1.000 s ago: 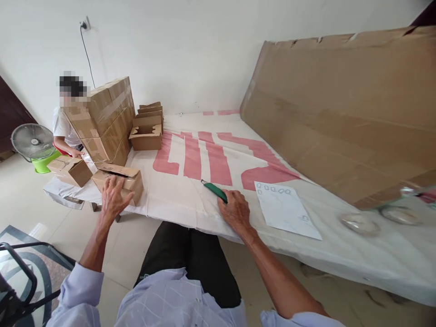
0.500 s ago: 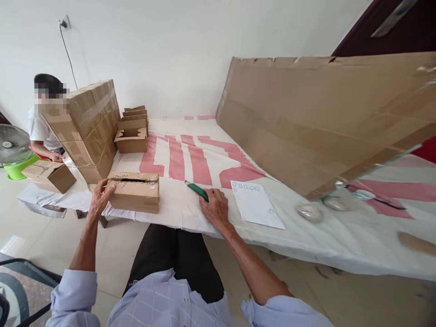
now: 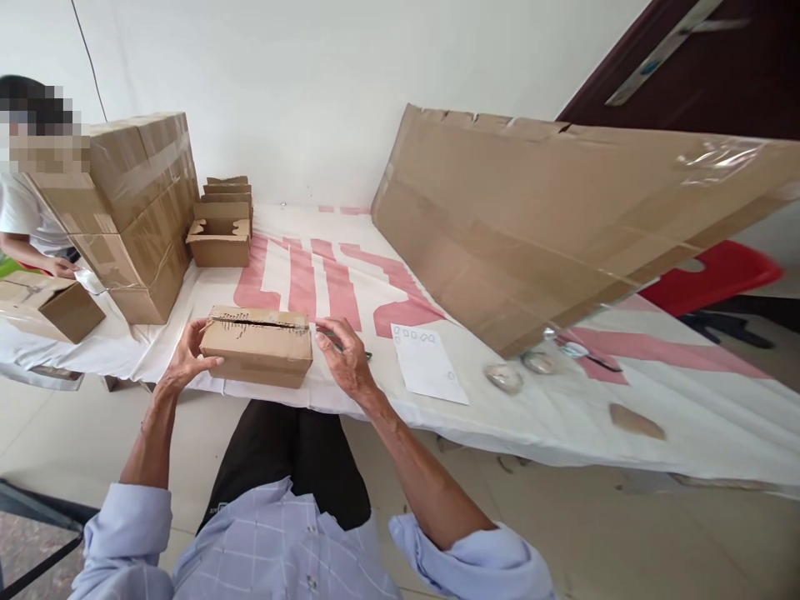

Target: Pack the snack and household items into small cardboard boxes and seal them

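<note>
A small cardboard box with a slit along its perforated top sits near the table's front edge. My left hand grips its left end, thumb along the front face and fingers at the end. Beside its right end is my right hand, fingers apart and fingertips close to the top corner; whether they touch it I cannot tell. A green utility knife lies on the cloth, mostly hidden behind my right hand. To the right, a paper sheet shows small drawn shapes.
Taped cartons are stacked at the left, with open small boxes behind. A person sits beyond another box. A large cardboard sheet leans at the right. Tape rolls and a brown scrap lie nearby.
My right hand has let go of the utility knife and moved left to the box's right end. My left thumb has shifted down onto the front face. The view has turned right.
</note>
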